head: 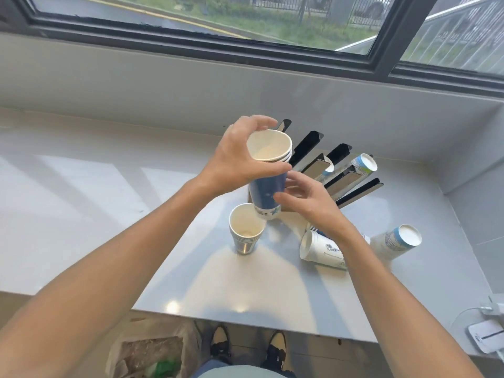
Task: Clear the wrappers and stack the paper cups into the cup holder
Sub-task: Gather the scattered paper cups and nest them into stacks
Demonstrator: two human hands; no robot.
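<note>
My left hand (234, 159) grips the rim of a blue stack of paper cups (266, 192), held upright above the counter. My right hand (308, 203) is beside the stack's lower part, fingers spread, touching or nearly touching it. Below, a short grey stack of cups (245, 233) stands upright on the counter. The cup holder (338, 175), with black slanted dividers, stands behind the hands; a white and blue cup stack (364, 163) sits in one slot. A white stack (321, 251) lies on its side under my right forearm. Another white and blue stack (395, 241) lies at the right.
The grey counter (109, 200) runs under a window and ends at a wall on the right. A bin bag with wrappers (152, 356) sits on the floor by my feet. A white device with a cable (488, 336) lies at the lower right.
</note>
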